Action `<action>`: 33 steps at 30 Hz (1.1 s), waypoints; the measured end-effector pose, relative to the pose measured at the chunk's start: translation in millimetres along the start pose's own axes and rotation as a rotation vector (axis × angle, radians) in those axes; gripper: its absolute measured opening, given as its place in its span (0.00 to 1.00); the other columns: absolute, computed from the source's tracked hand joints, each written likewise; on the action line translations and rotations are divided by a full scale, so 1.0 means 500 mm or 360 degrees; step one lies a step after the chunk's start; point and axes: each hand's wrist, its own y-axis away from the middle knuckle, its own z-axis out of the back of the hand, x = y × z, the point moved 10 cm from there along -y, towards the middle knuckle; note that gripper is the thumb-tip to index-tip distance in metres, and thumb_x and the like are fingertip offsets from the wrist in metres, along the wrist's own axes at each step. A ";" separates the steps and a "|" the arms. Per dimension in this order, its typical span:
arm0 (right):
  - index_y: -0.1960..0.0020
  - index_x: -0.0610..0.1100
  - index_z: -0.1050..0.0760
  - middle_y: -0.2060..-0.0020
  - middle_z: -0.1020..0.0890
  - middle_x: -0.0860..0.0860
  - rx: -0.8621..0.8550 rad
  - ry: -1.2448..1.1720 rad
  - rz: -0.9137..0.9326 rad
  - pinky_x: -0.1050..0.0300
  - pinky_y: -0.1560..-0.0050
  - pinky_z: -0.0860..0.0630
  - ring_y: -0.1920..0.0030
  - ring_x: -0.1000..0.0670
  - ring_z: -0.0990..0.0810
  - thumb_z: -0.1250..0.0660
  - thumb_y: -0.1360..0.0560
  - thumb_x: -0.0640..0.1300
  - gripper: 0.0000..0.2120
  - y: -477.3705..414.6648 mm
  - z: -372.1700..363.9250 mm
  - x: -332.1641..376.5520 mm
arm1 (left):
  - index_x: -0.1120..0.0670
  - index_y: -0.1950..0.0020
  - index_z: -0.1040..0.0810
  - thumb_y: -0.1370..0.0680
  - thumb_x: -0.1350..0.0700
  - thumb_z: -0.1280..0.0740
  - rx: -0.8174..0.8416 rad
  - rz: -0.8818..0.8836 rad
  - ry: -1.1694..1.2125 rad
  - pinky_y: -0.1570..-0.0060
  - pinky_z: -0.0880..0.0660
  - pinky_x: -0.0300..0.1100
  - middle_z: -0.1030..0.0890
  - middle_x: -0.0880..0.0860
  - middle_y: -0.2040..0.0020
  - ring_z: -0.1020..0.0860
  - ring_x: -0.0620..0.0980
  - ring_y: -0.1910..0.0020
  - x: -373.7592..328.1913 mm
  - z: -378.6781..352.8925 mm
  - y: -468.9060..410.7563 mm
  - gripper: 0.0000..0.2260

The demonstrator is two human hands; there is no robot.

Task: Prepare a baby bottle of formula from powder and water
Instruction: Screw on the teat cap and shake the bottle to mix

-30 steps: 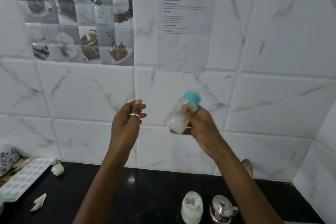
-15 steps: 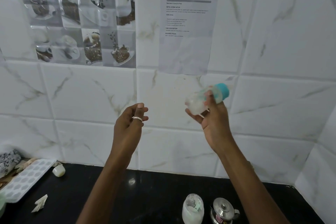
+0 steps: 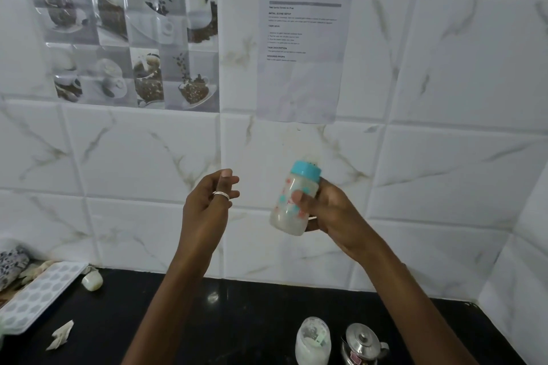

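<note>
My right hand (image 3: 332, 210) grips a small baby bottle (image 3: 292, 210) with a teal collar, raised in front of the tiled wall. The bottle is close to upright, tilted slightly right, and holds milky white liquid. My left hand (image 3: 207, 204) is raised beside it, apart from the bottle, with fingers loosely curled and nothing in them; a ring sits on one finger. On the black counter (image 3: 237, 320) below stand a white powder jar (image 3: 312, 341) and a small steel kettle (image 3: 361, 344).
At the left of the counter lie a white ice-cube tray (image 3: 38, 293), a small white cap-like object (image 3: 92, 280), a crumpled paper scrap (image 3: 60, 335) and a patterned cloth (image 3: 10, 264). A tiled wall closes the back and the right corner.
My right hand has swung the bottle from up and tilted sideways back down to nearly upright, nearer my left hand. The left hand has stayed about where it was.
</note>
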 end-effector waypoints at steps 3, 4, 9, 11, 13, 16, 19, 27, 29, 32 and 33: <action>0.34 0.41 0.25 0.46 0.15 0.43 -0.0246 -0.0496 0.0159 0.41 0.51 0.15 0.44 0.38 0.15 0.28 0.29 0.52 0.27 -0.009 0.049 0.032 | 0.42 0.43 0.19 0.16 0.44 0.39 0.0006 0.0001 -0.0002 0.38 0.21 0.52 0.15 0.41 0.45 0.16 0.41 0.48 0.001 0.001 0.003 0.09; 0.33 0.41 0.26 0.44 0.16 0.41 -0.0396 -0.0676 0.0220 0.41 0.51 0.16 0.43 0.37 0.15 0.29 0.27 0.52 0.27 -0.014 0.072 0.039 | 0.42 0.43 0.19 0.16 0.44 0.39 0.0006 0.0001 -0.0006 0.38 0.21 0.52 0.15 0.41 0.45 0.16 0.41 0.48 0.002 0.003 0.004 0.09; 0.37 0.46 0.26 0.42 0.17 0.44 -0.0230 -0.0252 0.0091 0.39 0.49 0.16 0.41 0.39 0.16 0.28 0.28 0.53 0.23 -0.017 0.025 0.012 | 0.41 0.44 0.20 0.16 0.44 0.40 0.0015 0.0000 -0.0014 0.38 0.21 0.52 0.15 0.41 0.45 0.16 0.40 0.48 0.000 0.000 0.001 0.09; 0.36 0.46 0.25 0.44 0.16 0.46 -0.0097 -0.0112 0.0074 0.35 0.47 0.17 0.40 0.39 0.17 0.22 0.32 0.59 0.30 -0.011 0.016 0.005 | 0.41 0.43 0.20 0.16 0.44 0.40 0.0020 -0.0003 -0.0021 0.38 0.21 0.52 0.15 0.40 0.45 0.16 0.40 0.48 -0.001 -0.004 0.000 0.09; 0.36 0.44 0.24 0.44 0.15 0.44 -0.0267 -0.0500 0.0216 0.37 0.51 0.16 0.42 0.38 0.16 0.19 0.36 0.60 0.35 -0.012 0.053 0.027 | 0.42 0.43 0.20 0.16 0.44 0.39 0.0022 -0.0002 -0.0014 0.38 0.21 0.52 0.15 0.41 0.45 0.16 0.41 0.48 -0.001 -0.004 0.002 0.09; 0.33 0.43 0.27 0.36 0.19 0.38 -0.0531 -0.0882 0.0345 0.42 0.52 0.16 0.41 0.35 0.16 0.26 0.28 0.56 0.29 -0.014 0.092 0.037 | 0.41 0.44 0.19 0.16 0.43 0.39 0.0014 0.0009 -0.0018 0.38 0.21 0.52 0.15 0.41 0.45 0.16 0.40 0.48 0.001 0.000 0.002 0.09; 0.34 0.44 0.26 0.42 0.16 0.44 -0.0231 -0.0383 0.0093 0.38 0.50 0.16 0.41 0.38 0.16 0.18 0.36 0.59 0.37 -0.013 0.028 0.002 | 0.40 0.45 0.19 0.16 0.42 0.39 0.0011 0.0021 -0.0014 0.39 0.21 0.51 0.15 0.41 0.46 0.16 0.39 0.49 0.002 -0.003 0.000 0.09; 0.33 0.44 0.26 0.40 0.17 0.40 -0.0559 -0.0823 0.0322 0.43 0.52 0.15 0.41 0.37 0.16 0.29 0.27 0.53 0.26 -0.004 0.081 0.033 | 0.41 0.44 0.19 0.16 0.43 0.39 0.0013 0.0011 -0.0024 0.39 0.21 0.51 0.15 0.40 0.46 0.16 0.40 0.49 0.001 -0.002 0.001 0.09; 0.36 0.46 0.25 0.45 0.15 0.45 -0.0355 -0.0499 0.0188 0.42 0.51 0.15 0.41 0.38 0.16 0.24 0.28 0.54 0.24 -0.007 0.041 0.022 | 0.40 0.44 0.20 0.17 0.42 0.39 0.0012 0.0021 -0.0025 0.39 0.21 0.50 0.15 0.40 0.46 0.16 0.39 0.49 0.003 -0.003 -0.001 0.09; 0.36 0.46 0.24 0.47 0.15 0.47 -0.0038 -0.0109 0.0109 0.41 0.50 0.16 0.42 0.40 0.16 0.20 0.32 0.58 0.31 0.000 0.001 0.015 | 0.41 0.44 0.20 0.17 0.41 0.39 0.0012 0.0021 -0.0023 0.39 0.21 0.50 0.15 0.39 0.46 0.16 0.39 0.50 0.004 -0.004 0.000 0.10; 0.36 0.45 0.24 0.46 0.15 0.46 -0.0104 -0.0268 0.0176 0.39 0.50 0.16 0.43 0.40 0.15 0.21 0.32 0.57 0.30 -0.001 0.013 0.028 | 0.41 0.43 0.19 0.17 0.41 0.39 0.0013 0.0022 -0.0018 0.39 0.21 0.50 0.15 0.40 0.46 0.16 0.39 0.49 0.004 -0.004 0.002 0.10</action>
